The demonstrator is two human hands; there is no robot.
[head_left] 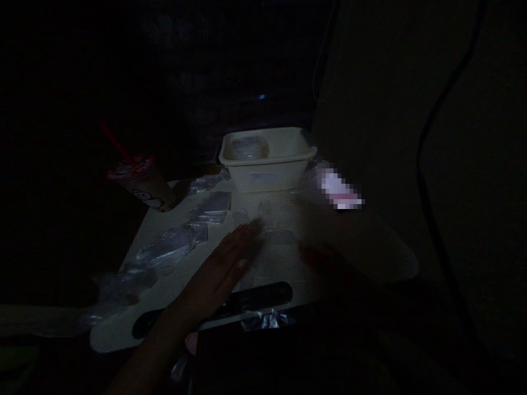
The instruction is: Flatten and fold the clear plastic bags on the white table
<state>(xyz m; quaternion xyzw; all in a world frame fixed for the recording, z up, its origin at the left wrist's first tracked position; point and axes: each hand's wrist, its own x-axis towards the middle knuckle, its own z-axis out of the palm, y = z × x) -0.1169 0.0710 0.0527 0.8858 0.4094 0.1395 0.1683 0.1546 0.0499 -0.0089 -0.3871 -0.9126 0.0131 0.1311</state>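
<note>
In dim light a pale small table (230,269) spreads out before me. My left hand (239,249) is low over its middle, palm down, with fingers stretched out and fingertips blurred. Facing it from the right, my right hand (325,258) is in deep shadow and smeared; how its fingers are set does not show. Between the hands lies a flat, see-through plastic piece, perhaps a bag (278,238), with faint outlines of similar pieces around it. Whether either hand touches it is unclear.
At the table's back stands a cream plastic basin (267,175) with clear packets (249,147) inside. Crumpled clear plastic (173,241) lies along the left side, beside a drink cup (150,189) with a red straw. A glowing pixelated object (340,189) is at the back right.
</note>
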